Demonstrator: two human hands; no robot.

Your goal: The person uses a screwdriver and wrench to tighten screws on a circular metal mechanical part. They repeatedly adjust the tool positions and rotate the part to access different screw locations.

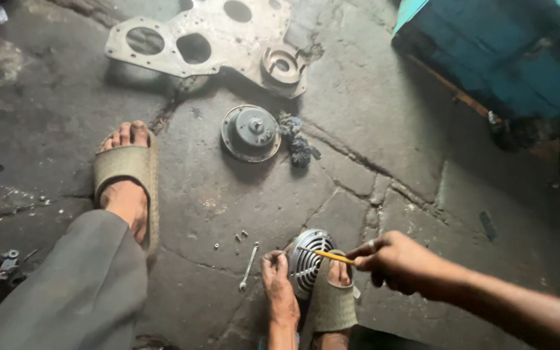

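Observation:
A round chrome horn with a slotted grille [307, 258] stands on edge on the floor, wedged against my right foot in a tan sandal [333, 298]. My left hand [279, 285] grips the horn's left rim. My right hand [391, 259] pinches a thin yellow-handled tool [333, 256] whose tip rests on the grille. A small spanner [249, 266] lies just left of my left hand, with a few small screws [240, 235] beside it.
A round grey horn body [250, 133] and a dark rag [298, 142] lie farther out. A large metal plate with holes [209, 39] sits at the top. My left foot in a sandal [128, 181] is at left. A teal box [507, 52] stands top right.

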